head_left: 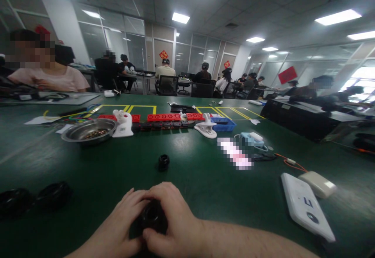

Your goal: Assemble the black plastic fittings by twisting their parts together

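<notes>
At the near edge of the green table, both hands surround a glossy black ring-shaped part with a round hole in its top. My right hand curls over its far side, with the thumb pressed in front. Around its other side wraps my left hand, fingertips meeting those of the right; its exact contact is partly hidden. A smaller black ring-shaped part stands just beyond the hands. Further left lie two larger black rings, one nearer the hands and another at the picture's edge.
A metal bowl holds small brassy pieces. Beside it are white clamp stands, one left and one right, red strips and a blue tray. A white phone-like device lies right. Several people sit beyond the table.
</notes>
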Demonstrator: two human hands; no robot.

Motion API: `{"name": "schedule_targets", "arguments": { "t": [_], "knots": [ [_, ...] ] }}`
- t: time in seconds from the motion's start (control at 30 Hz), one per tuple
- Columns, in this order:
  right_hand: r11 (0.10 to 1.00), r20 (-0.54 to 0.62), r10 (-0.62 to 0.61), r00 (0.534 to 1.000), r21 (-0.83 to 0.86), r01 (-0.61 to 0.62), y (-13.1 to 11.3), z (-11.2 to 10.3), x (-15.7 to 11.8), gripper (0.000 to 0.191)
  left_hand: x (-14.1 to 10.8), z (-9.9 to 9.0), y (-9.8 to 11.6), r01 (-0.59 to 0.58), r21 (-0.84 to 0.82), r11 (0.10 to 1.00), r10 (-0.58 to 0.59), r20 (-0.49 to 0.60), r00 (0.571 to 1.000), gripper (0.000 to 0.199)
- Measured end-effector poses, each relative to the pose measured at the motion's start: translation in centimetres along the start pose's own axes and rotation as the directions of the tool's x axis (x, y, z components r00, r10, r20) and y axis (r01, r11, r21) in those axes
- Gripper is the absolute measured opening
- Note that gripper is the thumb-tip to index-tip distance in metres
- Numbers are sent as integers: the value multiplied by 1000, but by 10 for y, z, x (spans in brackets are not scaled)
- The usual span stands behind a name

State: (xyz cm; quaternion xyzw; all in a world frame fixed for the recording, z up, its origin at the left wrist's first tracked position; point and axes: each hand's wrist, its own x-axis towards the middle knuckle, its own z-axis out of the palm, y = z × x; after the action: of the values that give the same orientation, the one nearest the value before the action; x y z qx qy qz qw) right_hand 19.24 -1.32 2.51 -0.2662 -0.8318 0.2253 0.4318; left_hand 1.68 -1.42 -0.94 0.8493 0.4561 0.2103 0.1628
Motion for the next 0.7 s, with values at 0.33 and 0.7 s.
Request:
{"name": "schedule_targets", "arguments": {
  "t": [0.33, 0.7],
  "knots": [
    [999, 34, 22, 999, -31, -21, 0, 0, 0, 37, 0, -2, 3, -1, 19, 1000, 0, 17, 1000, 51],
    [986, 35, 154, 987, -63, -152, -1, -1, -1, 35, 0, -2, 2, -10, 7, 1000, 10, -2, 1000, 48]
  ]
}}
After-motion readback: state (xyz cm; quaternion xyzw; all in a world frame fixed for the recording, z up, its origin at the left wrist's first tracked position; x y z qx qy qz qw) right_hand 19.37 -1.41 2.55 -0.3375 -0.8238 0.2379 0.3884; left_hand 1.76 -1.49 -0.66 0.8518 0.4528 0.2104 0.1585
